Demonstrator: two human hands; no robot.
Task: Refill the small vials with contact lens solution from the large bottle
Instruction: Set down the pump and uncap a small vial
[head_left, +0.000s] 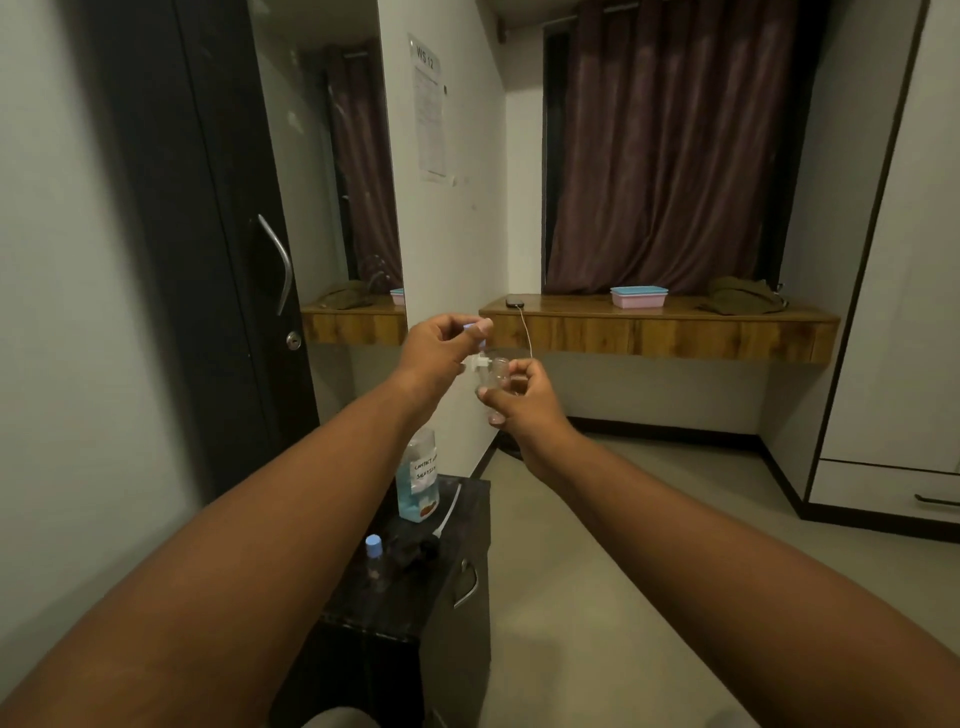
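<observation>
- Head view: both arms reach forward and meet in mid-air above a dark cabinet (415, 597), with the wooden shelf (660, 327) far behind them.
- The right hand (524, 400) grips one small clear vial (496, 376), fingers curled round its glass body; the vial stands roughly upright, its mouth open, and I cannot tell whether it holds any liquid.
- The left hand (441, 345) pinches a small pale blue cap (475, 328) between thumb and fingertips, just above and left of the vial's mouth. A small white piece (479, 362) sits below that hand, touching or just beside the vial's mouth; what it is cannot be made out.
- One large bottle (418, 480) stands on the far end of the cabinet top, below the hands. It is clear, holds blue liquid in its lower part and carries a white handwritten label.
- A second small vial (375, 558), closed with a pale blue cap, stands nearer on the cabinet top, left of a dark blurred object (415, 551).
- A thin white stick-like item (449, 512) lies to the right of the large bottle.
- Count: two vials, one large bottle.
</observation>
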